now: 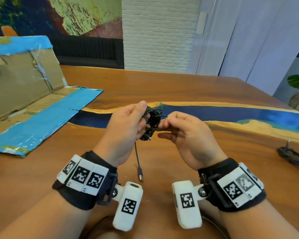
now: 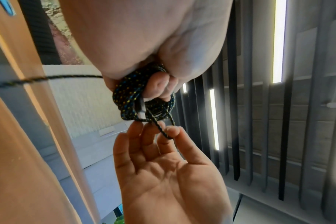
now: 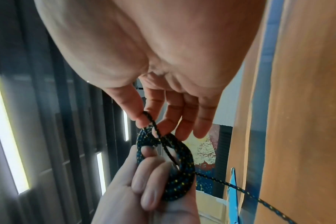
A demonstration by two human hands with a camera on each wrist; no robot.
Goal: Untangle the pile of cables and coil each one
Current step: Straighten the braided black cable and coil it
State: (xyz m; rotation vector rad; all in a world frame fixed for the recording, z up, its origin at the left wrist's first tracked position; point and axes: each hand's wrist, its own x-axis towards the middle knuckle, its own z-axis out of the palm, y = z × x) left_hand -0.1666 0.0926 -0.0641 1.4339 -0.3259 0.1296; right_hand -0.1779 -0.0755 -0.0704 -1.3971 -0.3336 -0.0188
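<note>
Braided cable [image 1: 152, 120], wound into a small coil, is held above the wooden table [image 1: 188, 87]; the left hand [image 1: 126, 125] grips the coil, the right hand [image 1: 183, 130] pinches one strand. Its loose tail hangs straight down, USB plug [image 1: 140, 175] pointing toward the table.

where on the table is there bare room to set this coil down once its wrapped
Bare wood lies on the table beyond the blue strip, and between the cardboard and the left hand. Near the right hand it is bare up to the black cable at the right edge. Under the coil its plug dangles.
</note>
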